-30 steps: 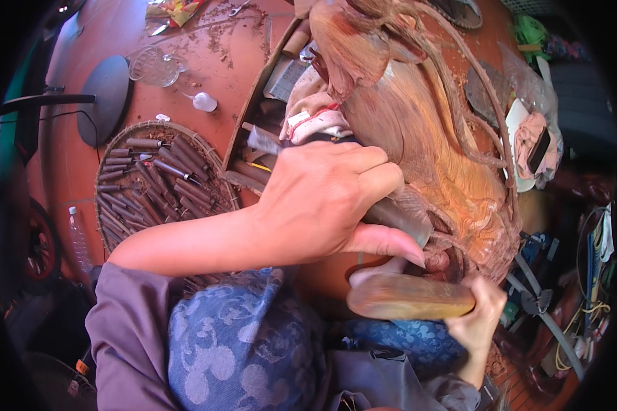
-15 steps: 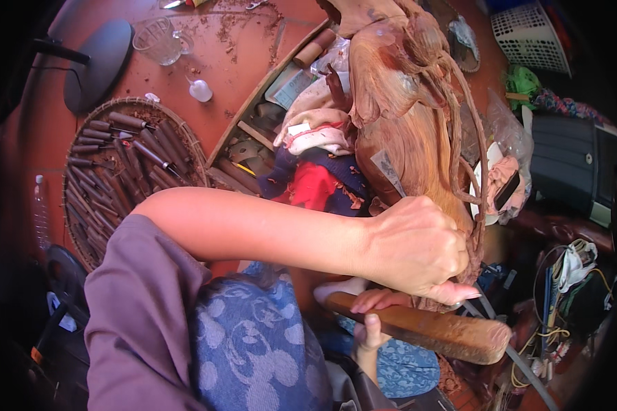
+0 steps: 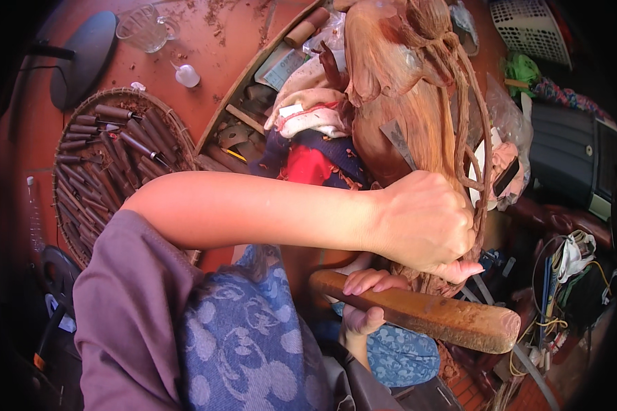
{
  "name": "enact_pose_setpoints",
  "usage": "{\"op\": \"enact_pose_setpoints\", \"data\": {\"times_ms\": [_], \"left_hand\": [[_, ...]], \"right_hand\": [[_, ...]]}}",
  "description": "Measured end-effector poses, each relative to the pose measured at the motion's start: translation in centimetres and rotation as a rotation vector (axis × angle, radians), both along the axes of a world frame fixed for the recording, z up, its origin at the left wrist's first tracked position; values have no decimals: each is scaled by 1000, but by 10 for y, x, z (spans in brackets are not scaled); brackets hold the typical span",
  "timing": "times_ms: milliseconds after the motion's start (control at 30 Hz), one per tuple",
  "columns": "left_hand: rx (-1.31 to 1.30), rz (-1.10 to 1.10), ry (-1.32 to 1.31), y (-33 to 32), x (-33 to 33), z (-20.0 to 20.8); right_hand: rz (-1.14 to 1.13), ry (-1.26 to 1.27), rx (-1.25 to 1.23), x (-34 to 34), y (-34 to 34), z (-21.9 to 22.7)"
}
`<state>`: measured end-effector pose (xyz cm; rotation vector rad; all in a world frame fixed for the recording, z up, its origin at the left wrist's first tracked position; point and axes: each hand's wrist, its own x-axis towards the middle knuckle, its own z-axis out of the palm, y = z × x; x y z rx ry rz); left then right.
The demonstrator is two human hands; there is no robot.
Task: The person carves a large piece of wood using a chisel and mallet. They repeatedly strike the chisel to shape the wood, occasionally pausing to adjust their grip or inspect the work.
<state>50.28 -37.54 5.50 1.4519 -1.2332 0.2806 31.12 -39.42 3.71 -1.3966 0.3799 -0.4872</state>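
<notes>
My left arm reaches across to the right, and my left hand (image 3: pixel 428 218) is closed in a fist with the thumb sticking out. From the fist a flat metal chisel blade (image 3: pixel 397 144) points up against a carved reddish-brown wood piece (image 3: pixel 418 130); the chisel's handle is hidden inside the hand. Below it, my right hand (image 3: pixel 370 298) wraps its fingers round a thick wooden mallet (image 3: pixel 452 318), a plain club whose blunt end points right. The mallet lies just under my left thumb, and I cannot tell whether it touches anything there.
A round woven basket (image 3: pixel 62 198) full of brown-handled carving tools stands at left. Behind are a glass mug (image 3: pixel 144 29), a small white bottle (image 3: pixel 186 75) and a black stand base (image 3: pixel 86 58). Cloths (image 3: pixel 315 116) lie beside the carving. Cords and a dark cabinet (image 3: pixel 562 154) are at right.
My left hand has shifted slightly up and right, and more of the chisel blade shows. The mallet has risen a little. The whole view has moved slightly.
</notes>
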Motion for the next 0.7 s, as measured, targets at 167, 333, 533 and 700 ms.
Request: {"op": "enact_pose_setpoints", "data": {"times_ms": [167, 333, 533, 700], "left_hand": [[-13, -2, 87, -3, 3, 1], [-35, -26, 99, -1, 1, 4], [-53, 1, 123, -5, 0, 2], [-87, 52, 76, -6, 5, 1]], "right_hand": [[-11, -40, -40, 2, -1, -2], [-3, -64, -41, 0, 1, -7], [-65, 16, -30, -3, 8, -11], [-110, 112, -30, -6, 9, -9]]}}
